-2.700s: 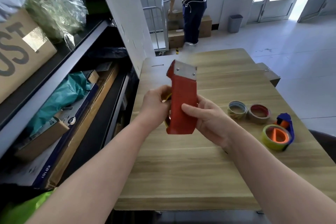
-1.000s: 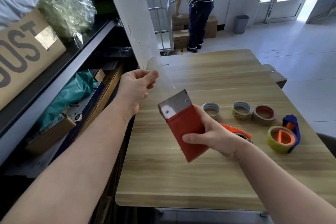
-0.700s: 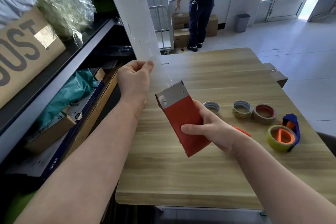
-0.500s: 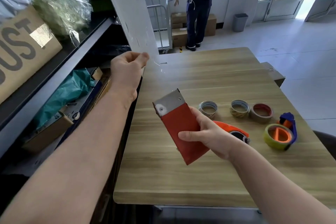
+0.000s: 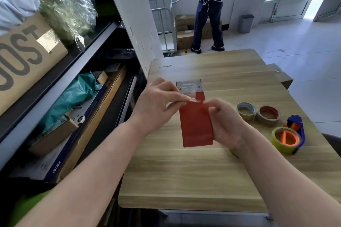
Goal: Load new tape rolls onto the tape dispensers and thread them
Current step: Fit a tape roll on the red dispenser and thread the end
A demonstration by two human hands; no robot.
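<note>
A red tape dispenser [image 5: 195, 125] with a metal toothed blade [image 5: 188, 85] at its top is held upright above the wooden table [image 5: 184, 175]. My right hand [image 5: 224, 123] grips its right side. My left hand [image 5: 158, 105] pinches the end of a strip of clear tape [image 5: 190, 92] that folds back from the blade over the red body. The roll inside the dispenser is hidden.
Two tape rolls [image 5: 246, 110] [image 5: 268, 115] lie on the table at the right, beside a blue dispenser with a yellow roll [image 5: 287, 138]. Cluttered shelves [image 5: 60, 86] run along the left. A person [image 5: 206, 5] stands by boxes and a cart beyond the table.
My left hand, which held the tape stretched out up and to the left, has come back to the dispenser. The tape now lies folded over the blade, and the dispenser stands upright.
</note>
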